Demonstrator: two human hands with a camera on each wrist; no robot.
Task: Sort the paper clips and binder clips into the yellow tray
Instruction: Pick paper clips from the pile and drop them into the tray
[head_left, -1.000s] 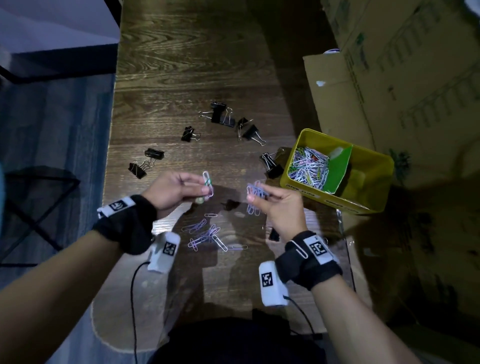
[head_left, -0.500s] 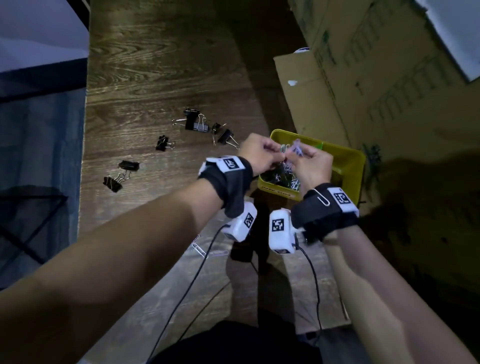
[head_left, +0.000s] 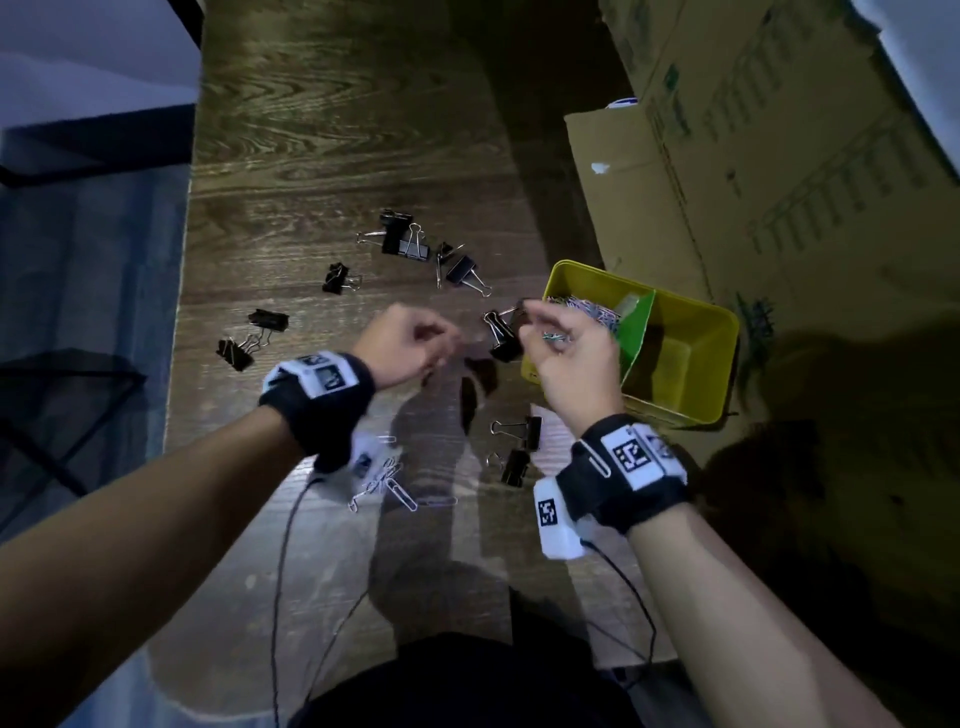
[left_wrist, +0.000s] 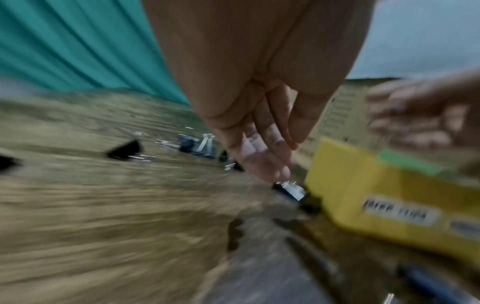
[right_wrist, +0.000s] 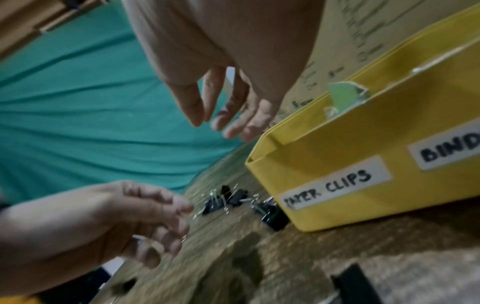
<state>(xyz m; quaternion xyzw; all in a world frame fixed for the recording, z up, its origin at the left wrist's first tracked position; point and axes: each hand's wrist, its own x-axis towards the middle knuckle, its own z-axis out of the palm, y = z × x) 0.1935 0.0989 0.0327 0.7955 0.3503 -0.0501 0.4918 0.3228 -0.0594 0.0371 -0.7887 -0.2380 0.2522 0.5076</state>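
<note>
Here, item: loose paper clips (head_left: 387, 480) on the table (head_left: 322, 156), lying toward you from your left hand (head_left: 402, 343), under its wrist; long axes mixed. Left hand nearer, fingers loosely curled, empty. Right hand (head_left: 569, 345) beside the yellow tray (head_left: 696, 374), fingers relaxed, apparently empty. Binder clips (head_left: 402, 241) scattered beyond both hands, one touching the tray's left wall

One yellow tray (head_left: 719, 364), ten black binder clips (head_left: 462, 270), two hands (head_left: 571, 348)
</note>
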